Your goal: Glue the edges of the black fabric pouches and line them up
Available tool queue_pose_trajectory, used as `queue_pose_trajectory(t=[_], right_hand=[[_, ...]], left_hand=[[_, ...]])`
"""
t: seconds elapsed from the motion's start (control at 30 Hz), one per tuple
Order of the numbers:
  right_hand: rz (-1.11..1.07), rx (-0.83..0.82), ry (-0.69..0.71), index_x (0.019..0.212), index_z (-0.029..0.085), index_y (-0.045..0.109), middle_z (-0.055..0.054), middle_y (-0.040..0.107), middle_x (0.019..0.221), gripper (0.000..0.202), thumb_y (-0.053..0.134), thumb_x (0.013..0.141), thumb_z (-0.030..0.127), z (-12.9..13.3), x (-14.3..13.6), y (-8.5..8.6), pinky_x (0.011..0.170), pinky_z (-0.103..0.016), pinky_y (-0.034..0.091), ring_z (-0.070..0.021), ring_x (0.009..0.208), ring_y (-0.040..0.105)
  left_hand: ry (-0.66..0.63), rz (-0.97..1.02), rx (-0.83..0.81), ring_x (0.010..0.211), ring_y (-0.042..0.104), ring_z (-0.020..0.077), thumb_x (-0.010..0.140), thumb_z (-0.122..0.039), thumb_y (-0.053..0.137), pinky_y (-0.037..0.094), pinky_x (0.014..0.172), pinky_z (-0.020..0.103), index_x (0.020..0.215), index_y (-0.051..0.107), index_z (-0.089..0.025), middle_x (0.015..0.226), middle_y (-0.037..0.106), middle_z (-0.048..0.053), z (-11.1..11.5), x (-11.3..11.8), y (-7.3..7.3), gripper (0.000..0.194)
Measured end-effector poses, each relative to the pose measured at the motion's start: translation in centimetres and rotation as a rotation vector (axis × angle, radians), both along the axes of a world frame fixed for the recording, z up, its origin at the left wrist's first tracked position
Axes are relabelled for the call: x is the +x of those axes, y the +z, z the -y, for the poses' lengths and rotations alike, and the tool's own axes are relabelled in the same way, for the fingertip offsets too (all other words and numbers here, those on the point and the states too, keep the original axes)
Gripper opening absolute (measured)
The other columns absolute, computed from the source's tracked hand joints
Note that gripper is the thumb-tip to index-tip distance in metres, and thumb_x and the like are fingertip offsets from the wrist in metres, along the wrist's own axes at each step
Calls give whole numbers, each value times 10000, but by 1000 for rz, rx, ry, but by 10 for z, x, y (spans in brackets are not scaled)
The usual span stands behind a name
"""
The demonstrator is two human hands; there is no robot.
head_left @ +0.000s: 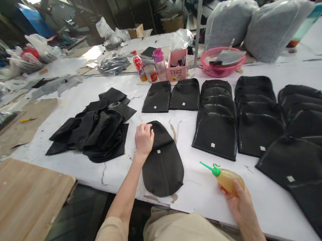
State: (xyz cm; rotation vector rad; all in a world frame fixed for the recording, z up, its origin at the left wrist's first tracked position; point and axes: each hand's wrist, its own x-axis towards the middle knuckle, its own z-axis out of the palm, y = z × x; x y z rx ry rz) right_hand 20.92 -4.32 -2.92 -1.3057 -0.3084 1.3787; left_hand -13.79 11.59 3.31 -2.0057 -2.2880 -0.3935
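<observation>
A black oval piece (163,171) with a seam down its middle and a small white tag lies on the white table before me. My left hand (145,139) is closed at its upper left edge, fingers pressed together on the black material. My right hand (239,201) is wrapped round a soft bottle (229,179) of amber liquid with a green nozzle, which points up and left. The bottle is held above the table, right of the black piece. A loose heap of black pieces (97,126) lies to the left.
Overlapping rows of black pieces (216,129) with white tags fill the right side. Behind them stand a red-labelled bottle (139,65), a pink-lidded bottle (160,64), a pink box (177,65) and a pink basin (224,67). A wooden board (23,215) is at the lower left.
</observation>
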Motion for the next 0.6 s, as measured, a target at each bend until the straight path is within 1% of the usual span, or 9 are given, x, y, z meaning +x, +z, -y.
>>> queue_pose_trajectory(t=[0.03,0.1,0.13,0.17,0.23,0.3,0.4,0.5,0.6], right_hand=[[-3,9,10,965,216,765,-48,776,838,561,949,595,596,-1,0,-1,503,-254,560,-177,605,666],[-18,38,22,988,197,753,-55,771,819,570,943,624,593,-2,-1,-1,482,-251,541,-179,598,666],[-29,57,28,999,186,745,-59,768,815,566,938,646,584,-3,-2,0,480,-253,535,-180,598,665],[-39,80,33,1003,177,736,-62,765,810,560,935,663,575,-3,-3,2,480,-255,531,-178,590,659],[-57,109,31,1020,176,718,-57,765,827,533,930,696,543,-4,-5,5,495,-256,530,-171,594,654],[-63,118,25,1044,183,702,-47,765,841,522,924,717,523,-4,-7,7,499,-251,521,-166,597,651],[-68,123,22,1074,190,681,-47,769,876,524,914,738,519,-3,-9,7,502,-241,507,-165,614,663],[-87,141,39,1071,192,672,-48,767,896,524,910,742,522,-3,-8,7,503,-237,498,-166,622,670],[-98,156,53,1079,192,669,-47,765,904,511,900,758,516,-3,-7,7,513,-238,499,-164,626,673]], left_hand=[[-86,28,-36,1087,670,246,1034,-201,492,507,972,325,1136,695,-184,1145,721,111,15,4,-7,228],[-239,67,-138,902,691,209,1060,-257,481,522,845,294,998,698,-227,984,742,55,42,11,-24,228],[-303,52,-147,902,691,220,1063,-277,483,523,828,306,976,699,-228,963,742,57,53,14,-32,238],[-334,22,-112,946,688,248,1058,-279,485,527,836,335,998,704,-220,994,743,76,62,16,-41,235],[-303,-6,4,992,673,299,1042,-294,507,533,857,396,1078,711,-199,1050,739,113,71,17,-58,228],[-280,-16,85,1028,661,330,1038,-317,508,532,876,434,1143,705,-177,1112,727,148,73,15,-71,263],[-270,-27,125,1063,652,357,1044,-363,488,529,860,454,1227,677,-137,1187,715,189,68,10,-80,347],[-298,-56,110,1030,655,357,1050,-382,468,522,848,448,1204,684,-131,1179,724,190,61,4,-80,366],[-324,-98,80,951,656,334,1048,-332,446,518,836,424,1097,708,-153,1067,736,165,51,3,-76,321]])
